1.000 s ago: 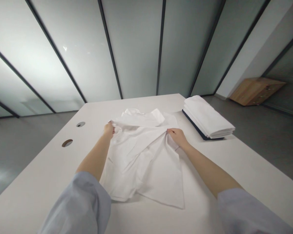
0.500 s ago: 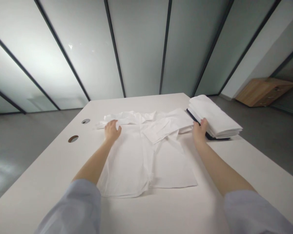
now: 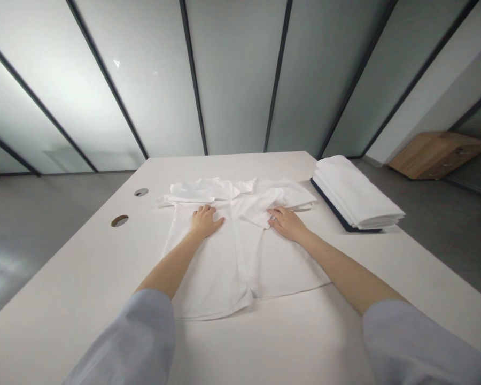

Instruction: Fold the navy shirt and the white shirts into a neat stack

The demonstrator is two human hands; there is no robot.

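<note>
Spread out across the white table is a white shirt (image 3: 212, 272), its collar at the far end and its hem toward me. A front seam runs down its middle. My left hand (image 3: 205, 220) lies on the upper left part of the shirt with the thumb apart from the fingers, holding nothing. On the right side, my right hand (image 3: 287, 222) rests with its fingertips on a wrinkled, folded-over part of the fabric; its fingers are stretched out. The short sleeves reach out to both sides near the collar.
A stack of folded white cloths (image 3: 356, 192) lies on a dark flat board (image 3: 332, 206) at the table's right edge. Two round holes (image 3: 119, 220) are cut in the table (image 3: 84, 289) on the left. A wooden cabinet (image 3: 436, 155) stands beyond, before frosted glass panels.
Both hands have moved inward onto the shirt; the right hand came left from beside the cloth stack. The right side's folded fabric has shifted, and the hem on the right has moved slightly.
</note>
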